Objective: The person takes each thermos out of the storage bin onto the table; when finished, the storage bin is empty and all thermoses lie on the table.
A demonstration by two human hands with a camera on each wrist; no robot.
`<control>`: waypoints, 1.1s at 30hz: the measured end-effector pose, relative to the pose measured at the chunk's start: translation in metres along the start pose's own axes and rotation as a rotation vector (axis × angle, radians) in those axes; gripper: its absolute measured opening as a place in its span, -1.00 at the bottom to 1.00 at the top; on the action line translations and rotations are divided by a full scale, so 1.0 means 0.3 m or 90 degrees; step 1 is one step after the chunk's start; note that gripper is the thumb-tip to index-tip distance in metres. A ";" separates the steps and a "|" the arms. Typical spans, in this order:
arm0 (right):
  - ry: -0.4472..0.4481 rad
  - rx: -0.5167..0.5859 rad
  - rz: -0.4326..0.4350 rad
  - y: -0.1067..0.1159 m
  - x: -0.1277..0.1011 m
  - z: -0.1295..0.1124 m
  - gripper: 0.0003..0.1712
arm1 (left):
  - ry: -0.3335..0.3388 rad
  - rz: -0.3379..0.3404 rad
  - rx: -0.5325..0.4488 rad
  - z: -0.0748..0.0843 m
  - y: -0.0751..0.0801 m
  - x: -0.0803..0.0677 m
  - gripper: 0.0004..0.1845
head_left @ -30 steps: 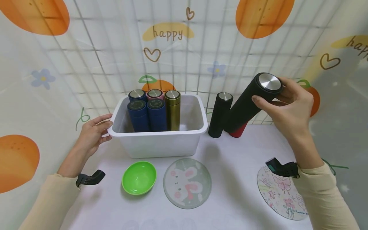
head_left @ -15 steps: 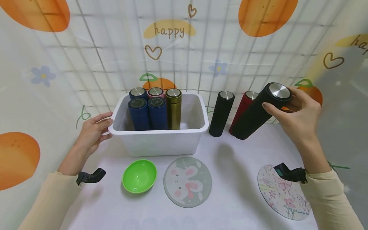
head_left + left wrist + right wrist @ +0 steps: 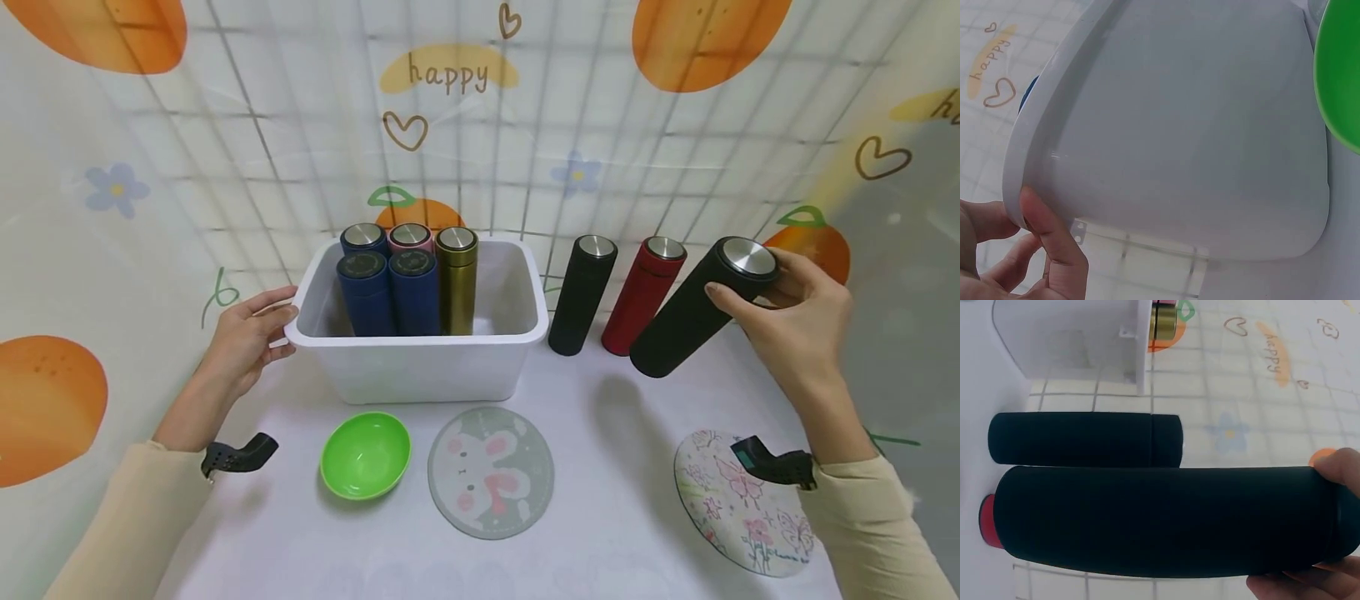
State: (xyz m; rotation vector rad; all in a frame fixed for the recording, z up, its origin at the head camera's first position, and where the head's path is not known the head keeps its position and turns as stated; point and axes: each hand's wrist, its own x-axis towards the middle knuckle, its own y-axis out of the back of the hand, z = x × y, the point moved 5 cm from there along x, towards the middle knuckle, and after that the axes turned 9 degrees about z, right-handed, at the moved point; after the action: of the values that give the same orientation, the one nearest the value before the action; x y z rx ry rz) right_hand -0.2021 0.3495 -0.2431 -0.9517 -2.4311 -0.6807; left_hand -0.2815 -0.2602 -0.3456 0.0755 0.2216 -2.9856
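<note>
On the worktop [image 3: 600,500] near the green bowl [image 3: 365,455] and bunny mat [image 3: 491,472], the left hand [image 3: 243,342] grips the white bin [image 3: 420,367] with five flasks [image 3: 408,283] in, while the right hand [image 3: 795,321] fingers hold a tilted black flask [image 3: 693,312] beside the red flask [image 3: 643,293] and another black flask [image 3: 582,293], all still outside.

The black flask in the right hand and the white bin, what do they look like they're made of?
Black flask: matte, faintly grainy body, probably coated metal; its cap top shines like brushed steel. White bin: smooth, slightly glossy moulded plastic, judging by its rolled rim and soft highlights.
</note>
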 end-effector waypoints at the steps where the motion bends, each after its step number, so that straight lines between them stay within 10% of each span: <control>1: -0.006 -0.009 -0.002 0.002 0.000 0.007 -0.34 | 0.001 0.000 0.000 0.000 0.001 0.000 -0.51; 33: -0.116 -0.119 -0.026 0.012 0.145 0.277 -0.17 | -0.020 0.002 0.016 0.004 -0.007 -0.010 -0.53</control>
State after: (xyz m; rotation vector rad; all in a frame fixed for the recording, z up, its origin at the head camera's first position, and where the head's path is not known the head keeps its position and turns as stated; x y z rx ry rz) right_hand -0.2466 0.4218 -0.2828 -1.0808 -2.5864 -0.8841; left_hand -0.2788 -0.2579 -0.3440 0.0314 0.1798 -2.9849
